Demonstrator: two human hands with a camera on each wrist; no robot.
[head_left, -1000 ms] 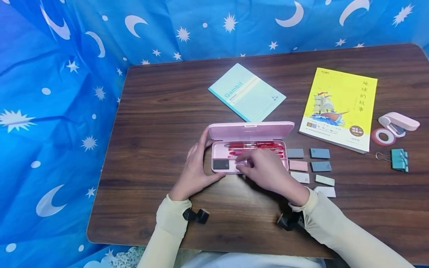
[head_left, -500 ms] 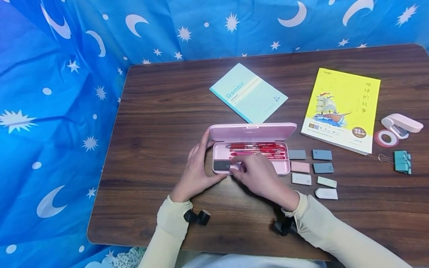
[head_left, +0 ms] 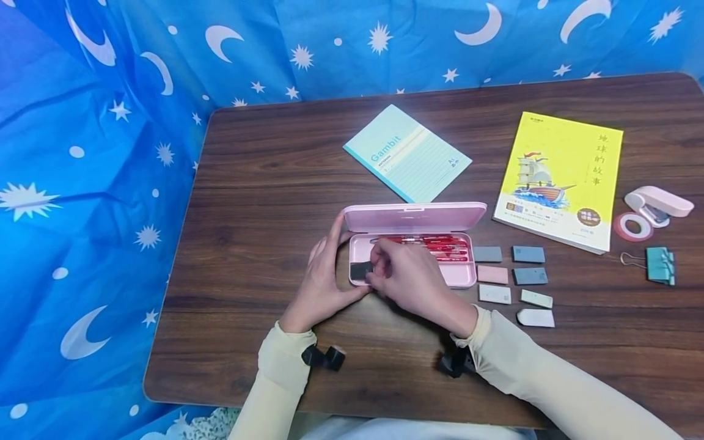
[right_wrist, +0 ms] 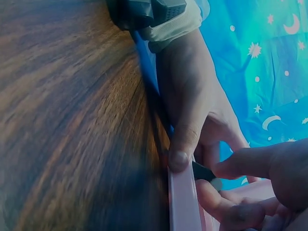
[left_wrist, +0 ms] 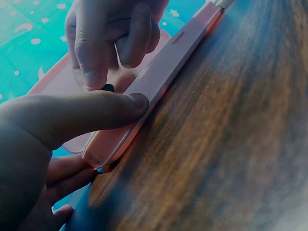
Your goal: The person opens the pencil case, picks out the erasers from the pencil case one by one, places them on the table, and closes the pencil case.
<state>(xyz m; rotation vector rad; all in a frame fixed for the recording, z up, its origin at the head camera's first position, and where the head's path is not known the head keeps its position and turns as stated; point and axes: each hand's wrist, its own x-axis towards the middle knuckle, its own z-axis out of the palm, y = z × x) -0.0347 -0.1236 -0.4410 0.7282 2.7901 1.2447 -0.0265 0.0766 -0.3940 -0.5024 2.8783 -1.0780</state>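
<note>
Dark wood surface (head_left: 264, 201). Pale green notebook (head_left: 407, 153) lies far centre; yellow book (head_left: 561, 177) to its right. At right edge: white stapler (head_left: 657, 205), tape roll (head_left: 632, 227), teal binder clip (head_left: 659, 264). Blue moon-and-star cloth (head_left: 93, 153) behind.

"Gambit" on the light-blue notebook (head_left: 407, 153); 地球的故事 on the yellow book (head_left: 560, 177).

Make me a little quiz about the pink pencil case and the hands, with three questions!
1. True or false: the pink pencil case is open.
2. What does the right hand pinch? A. dark eraser B. yellow book C. tape roll
3. Which hand steadies the case's end?

Key: 1. true. 2. A. 3. the left hand.
</note>
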